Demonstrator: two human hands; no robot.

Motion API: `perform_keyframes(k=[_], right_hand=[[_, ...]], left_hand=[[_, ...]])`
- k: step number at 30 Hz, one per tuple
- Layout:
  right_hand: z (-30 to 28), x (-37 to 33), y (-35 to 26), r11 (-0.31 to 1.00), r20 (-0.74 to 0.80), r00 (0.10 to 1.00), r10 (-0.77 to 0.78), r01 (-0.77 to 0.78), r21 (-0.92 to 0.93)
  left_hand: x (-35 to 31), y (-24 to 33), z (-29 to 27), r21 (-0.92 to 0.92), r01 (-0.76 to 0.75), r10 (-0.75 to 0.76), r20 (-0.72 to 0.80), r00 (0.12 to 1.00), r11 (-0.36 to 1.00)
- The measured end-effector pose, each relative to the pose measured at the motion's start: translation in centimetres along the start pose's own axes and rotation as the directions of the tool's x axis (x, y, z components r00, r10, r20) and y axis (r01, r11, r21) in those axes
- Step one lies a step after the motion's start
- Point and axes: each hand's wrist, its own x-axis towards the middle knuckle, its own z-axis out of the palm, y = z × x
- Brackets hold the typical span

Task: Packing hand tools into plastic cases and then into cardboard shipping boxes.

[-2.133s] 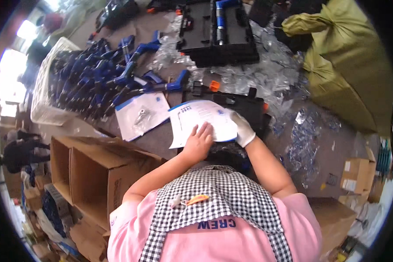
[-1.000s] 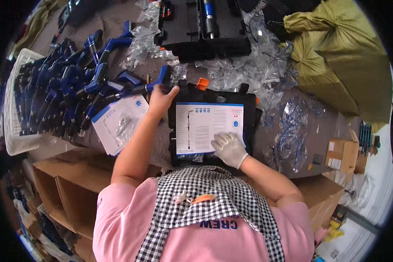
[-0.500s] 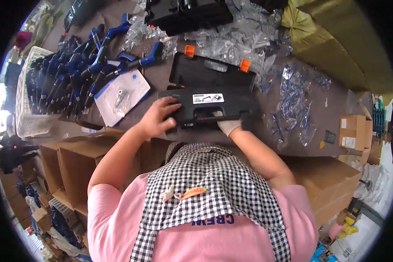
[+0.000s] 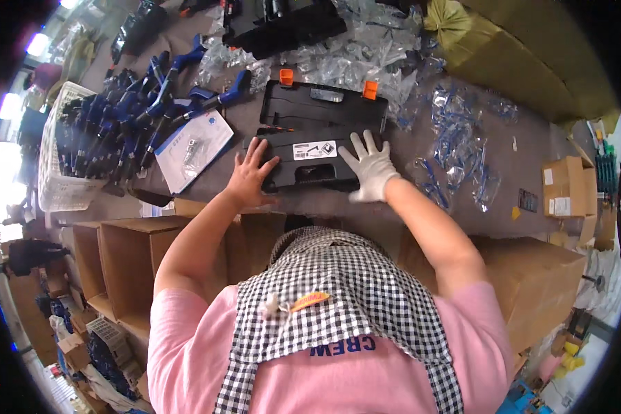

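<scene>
A black plastic tool case, with a white label and a handle opening, lies in front of me. Directly behind it is another black case part with two orange latches and a moulded inside face; whether the two are joined I cannot tell. My bare left hand rests on the near case's left edge, fingers spread. On its right edge lies my right hand, in a pale glove, fingers also apart. Neither hand is gripping anything.
Blue-and-black handled tools fill and surround a white basket at left, beside a booklet with a small bagged part on it. Clear plastic bags lie right and behind. A further open black case stands at the back. Cardboard boxes flank me.
My right hand has come out from the handle opening and spread on the case's right edge. My left hand has moved slightly up along the left edge. The case appears to lie flatter.
</scene>
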Motion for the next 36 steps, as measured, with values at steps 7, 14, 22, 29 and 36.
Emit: perform_keyframes(k=[7,14,22,29,36], right_hand=[[3.1,2.3,0.2,0.995,-0.202,0.979,-0.008,-0.013,-0.101],[4.3,2.7,0.4,0.986,-0.304,0.952,-0.027,-0.024,-0.163],[4.1,0.8,1.0,0.962,-0.420,0.906,-0.053,0.159,0.222],[7.9,-2.6,7.8,0.911,-0.805,0.512,0.299,0.099,0.402],[4.2,1.8,5.6,0.595,-0.617,0.669,0.415,0.314,0.740]], left_hand=[[-0.4,-0.2,0.3,-0.078,-0.075,0.066,-0.110,0.992,0.994],[0.2,0.6,3.2,0.108,0.054,-0.037,-0.147,0.988,0.993],[1.7,8.5,4.0,0.015,-0.302,0.244,-0.628,0.739,0.953],[5.5,11.9,1.1,-0.235,0.065,-0.097,-0.130,0.987,0.970],[-17.9,10.5,-13.5,-0.316,0.543,-0.624,-0.497,0.604,0.778]])
